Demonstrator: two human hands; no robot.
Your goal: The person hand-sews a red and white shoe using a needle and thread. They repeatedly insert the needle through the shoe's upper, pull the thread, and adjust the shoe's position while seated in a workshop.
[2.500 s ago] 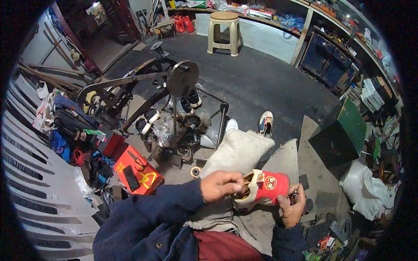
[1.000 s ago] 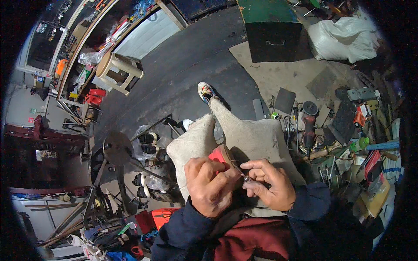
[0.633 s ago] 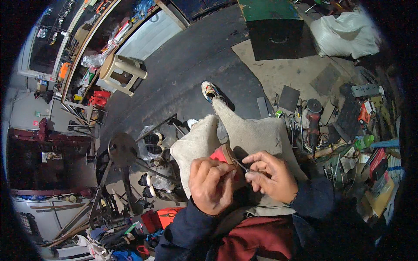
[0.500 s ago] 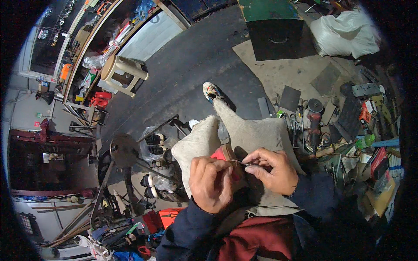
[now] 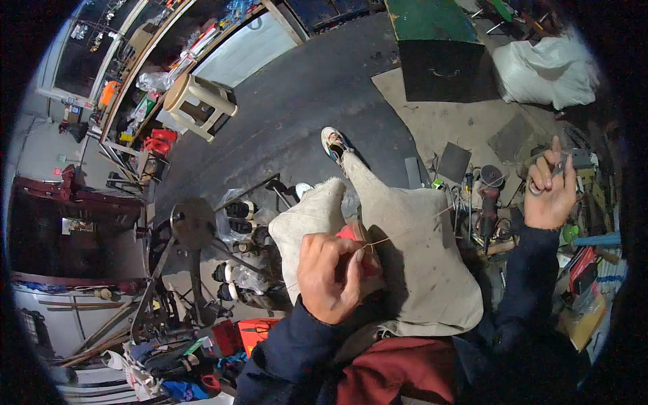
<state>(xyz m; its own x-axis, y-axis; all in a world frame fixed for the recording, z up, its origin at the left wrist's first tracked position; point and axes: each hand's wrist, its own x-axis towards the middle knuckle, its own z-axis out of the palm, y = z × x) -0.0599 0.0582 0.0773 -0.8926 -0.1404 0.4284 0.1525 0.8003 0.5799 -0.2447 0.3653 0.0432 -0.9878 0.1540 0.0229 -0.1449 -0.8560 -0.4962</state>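
Observation:
In my lap sits a red piece that looks like a shoe (image 5: 348,231) with a tan edge, partly covered by my left hand (image 5: 331,275). That hand is closed, its fingers curled against the red shoe beside a loop of thread. A thin thread (image 5: 412,226) runs from there, stretched up to the right across my covered knee. At its far end my right hand (image 5: 550,189) is raised over the tool clutter, some fingers bent and others pointing up, drawing the thread. Some small shiny metal shows among its fingers; its kind I cannot make out.
A pale cloth (image 5: 418,270) covers my legs. An angle grinder (image 5: 489,202) and hand tools lie on the floor to the right. A metal stand (image 5: 193,223) and several shoes are at the left; a beige stool (image 5: 199,104), green-topped chest (image 5: 439,64) and white sack (image 5: 547,71) stand farther off.
My right hand has swung away from the shoe, far out to the upper right, pulling the thread into a long line. My left hand stays at the shoe. The view has shifted slightly.

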